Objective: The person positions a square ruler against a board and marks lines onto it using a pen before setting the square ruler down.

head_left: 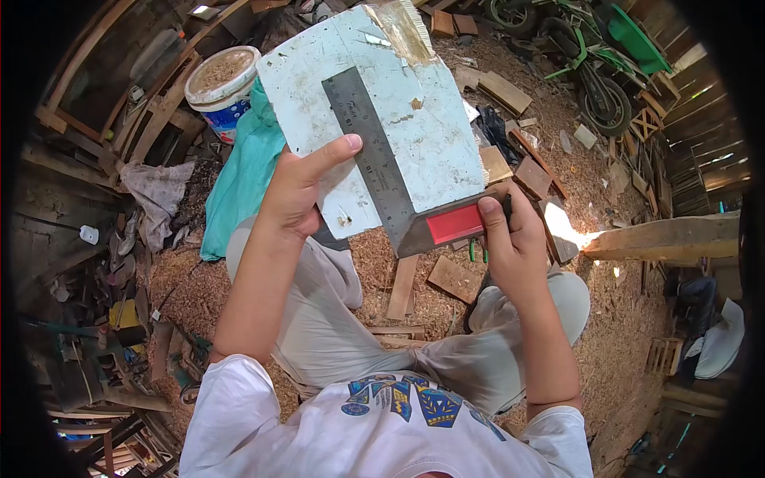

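A pale blue painted board (430,151), scuffed and broken along its top edge, is held up over my lap. My left hand (299,187) grips its left edge, thumb on the face and fingers hidden behind. Across the board lies a try square (370,151), its dark steel blade marked with numbers and slanting up to the left. My right hand (514,231) is closed around the red and grey stock of the square at the board's lower right edge, thumb on top.
A white bucket (223,80) and a teal cloth (239,183) are at the left. Wood offcuts (454,279) lie on the shavings-covered floor. A wooden beam (669,239) juts in from the right. A motorbike wheel (606,106) and a green panel (640,40) are at the upper right.
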Motion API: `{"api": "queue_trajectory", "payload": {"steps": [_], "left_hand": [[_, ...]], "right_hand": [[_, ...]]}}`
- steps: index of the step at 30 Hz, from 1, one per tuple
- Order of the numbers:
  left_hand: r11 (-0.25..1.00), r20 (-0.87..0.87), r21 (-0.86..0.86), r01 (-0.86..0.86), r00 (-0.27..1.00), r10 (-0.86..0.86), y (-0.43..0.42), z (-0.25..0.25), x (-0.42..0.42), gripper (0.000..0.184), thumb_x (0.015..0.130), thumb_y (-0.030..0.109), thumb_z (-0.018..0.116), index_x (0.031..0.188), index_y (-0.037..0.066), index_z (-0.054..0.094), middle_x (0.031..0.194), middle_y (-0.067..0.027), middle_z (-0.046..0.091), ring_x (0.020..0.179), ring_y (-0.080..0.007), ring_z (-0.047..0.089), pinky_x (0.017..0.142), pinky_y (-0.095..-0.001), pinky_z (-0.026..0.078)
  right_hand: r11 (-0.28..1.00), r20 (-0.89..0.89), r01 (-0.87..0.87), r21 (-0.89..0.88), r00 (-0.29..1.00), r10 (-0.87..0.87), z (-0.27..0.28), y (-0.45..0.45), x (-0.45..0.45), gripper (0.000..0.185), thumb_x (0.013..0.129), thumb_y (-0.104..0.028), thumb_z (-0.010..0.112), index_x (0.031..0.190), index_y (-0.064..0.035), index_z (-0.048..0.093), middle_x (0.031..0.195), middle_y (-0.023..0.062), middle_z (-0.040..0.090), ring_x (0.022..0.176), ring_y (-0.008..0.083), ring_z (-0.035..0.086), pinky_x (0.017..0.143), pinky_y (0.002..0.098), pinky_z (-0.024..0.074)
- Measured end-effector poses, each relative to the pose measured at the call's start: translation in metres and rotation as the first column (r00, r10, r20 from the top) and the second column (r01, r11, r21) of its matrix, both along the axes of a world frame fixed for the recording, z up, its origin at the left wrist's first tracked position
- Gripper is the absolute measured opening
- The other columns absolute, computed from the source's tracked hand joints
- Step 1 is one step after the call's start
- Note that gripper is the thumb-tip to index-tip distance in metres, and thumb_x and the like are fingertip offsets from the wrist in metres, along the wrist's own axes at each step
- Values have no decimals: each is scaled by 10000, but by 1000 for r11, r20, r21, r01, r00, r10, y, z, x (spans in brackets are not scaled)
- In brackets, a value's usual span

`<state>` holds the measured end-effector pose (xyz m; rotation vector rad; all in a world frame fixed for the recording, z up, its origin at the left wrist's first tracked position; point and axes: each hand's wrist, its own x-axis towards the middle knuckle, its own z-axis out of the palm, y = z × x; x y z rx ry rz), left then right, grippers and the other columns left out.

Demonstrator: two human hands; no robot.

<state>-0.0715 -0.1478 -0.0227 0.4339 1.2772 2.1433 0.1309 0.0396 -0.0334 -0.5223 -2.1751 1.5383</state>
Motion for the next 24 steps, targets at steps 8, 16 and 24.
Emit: {"api": "queue_trajectory", "payload": {"steps": [8,16,24], "left_hand": [[1000,27,-26,-8,1000,9,3,-1,0,531,861,68,806,1348,-8,607,1251,-130,703,1106,-233,709,970,-395,586],[999,45,19,32,998,-33,3,-3,0,528,868,70,796,1356,5,607,1261,-125,701,1124,-236,704,978,-404,584],[1000,65,0,10,998,-10,4,-8,0,555,859,63,800,1370,5,593,1262,-121,699,1124,-236,701,988,-411,581]], "right_hand": [[1000,-33,8,-5,999,-8,-4,2,0,213,1086,-214,592,1079,-7,642,704,24,585,630,65,466,569,268,381],[999,-44,24,-30,999,-25,0,2,0,210,1078,-212,609,1061,-6,650,715,12,593,631,61,463,564,269,377],[999,-30,32,-10,999,-32,-1,4,0,190,1069,-193,620,1036,-9,648,703,8,581,624,53,454,553,271,365]]}}
